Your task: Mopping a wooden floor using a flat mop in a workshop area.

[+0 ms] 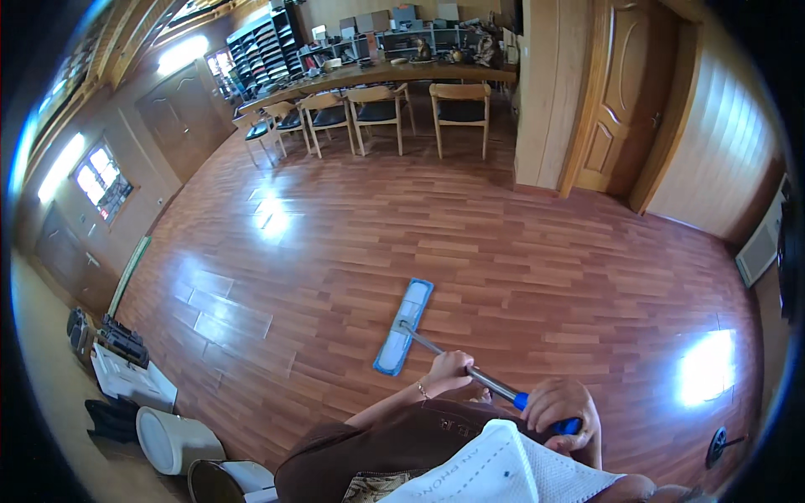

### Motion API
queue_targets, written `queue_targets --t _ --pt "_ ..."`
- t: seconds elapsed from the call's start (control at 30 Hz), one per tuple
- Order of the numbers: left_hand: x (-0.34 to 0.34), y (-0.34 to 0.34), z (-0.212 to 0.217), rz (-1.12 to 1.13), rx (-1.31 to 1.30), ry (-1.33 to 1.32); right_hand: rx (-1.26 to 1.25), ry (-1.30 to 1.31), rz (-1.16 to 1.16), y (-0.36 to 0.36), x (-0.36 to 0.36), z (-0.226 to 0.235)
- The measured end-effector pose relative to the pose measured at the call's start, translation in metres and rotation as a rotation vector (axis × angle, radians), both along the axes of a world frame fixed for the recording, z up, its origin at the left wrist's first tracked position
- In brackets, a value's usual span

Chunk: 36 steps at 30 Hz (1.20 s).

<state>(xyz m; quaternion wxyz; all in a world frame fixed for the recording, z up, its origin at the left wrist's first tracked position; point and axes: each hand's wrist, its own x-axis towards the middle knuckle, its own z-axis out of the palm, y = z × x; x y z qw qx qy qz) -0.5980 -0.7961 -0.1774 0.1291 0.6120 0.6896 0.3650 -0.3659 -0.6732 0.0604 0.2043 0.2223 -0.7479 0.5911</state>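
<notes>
A flat mop with a blue rectangular pad point(403, 325) lies on the wooden floor in front of me. Its grey metal handle point(436, 348) slants back toward me and ends in a blue grip. My left hand point(448, 372) is closed around the middle of the handle. My right hand point(563, 405) is closed on the blue grip at the top end. A brown sleeve covers my left arm, and a white cloth hangs at my chest.
A long wooden table point(377, 74) with several chairs point(459, 107) stands at the far side, shelves behind it. A wooden door point(616, 101) is at the right. Pale buckets point(172, 438) and boxes point(130, 377) sit at the lower left wall.
</notes>
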Motion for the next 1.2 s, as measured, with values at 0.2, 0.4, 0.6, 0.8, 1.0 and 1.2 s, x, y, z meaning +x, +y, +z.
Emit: queue_targets --t 0.2,0.4,0.6,0.8,1.0,1.2 --pt "-0.047 -0.02 -0.023 0.338 0.022 0.016 -0.034 -0.02 0.226 0.025 -0.071 -0.019" --pt "-0.084 -0.054 -0.055 0.657 -0.167 -0.008 -0.123 -0.127 0.395 0.035 -0.129 -0.074" --pt "-0.137 -0.066 -0.107 0.889 -0.252 -0.026 -0.018 -0.284 0.335 0.046 -0.179 -0.121" --pt "-0.163 -0.069 -0.132 0.877 -0.451 0.088 -0.093 -0.405 0.394 0.048 -0.194 -0.147" --pt "-0.183 -0.015 -0.107 0.761 -0.193 0.002 -0.185 -0.455 0.252 0.086 -0.197 -0.104" --pt "-0.175 0.068 -0.074 0.316 -0.136 -0.056 -0.046 -0.403 -0.088 0.112 -0.152 -0.05"
